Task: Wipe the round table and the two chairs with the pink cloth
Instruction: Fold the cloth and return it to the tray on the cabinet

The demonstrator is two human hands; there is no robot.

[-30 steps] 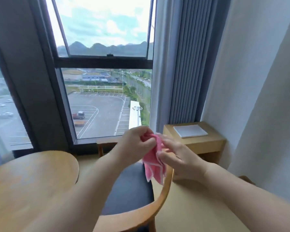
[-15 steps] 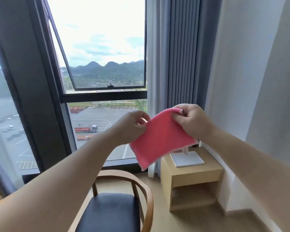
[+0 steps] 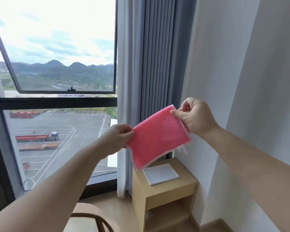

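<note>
- The flat pink microfibre cloth (image 3: 159, 138) is held up, stretched in the air before the grey pleated curtain (image 3: 157, 56).
- Its left edge is pinched by the left hand (image 3: 118, 139).
- Its upper right corner is pinched by the right hand (image 3: 195, 117), fingers curled.
- Below, a light wooden bedside cabinet (image 3: 164, 191) is seen.

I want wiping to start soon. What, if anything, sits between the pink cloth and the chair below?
Nothing visible does. The pink cloth hangs in open air, pinched by the left hand and right hand; the chair is only partly in view.
</note>
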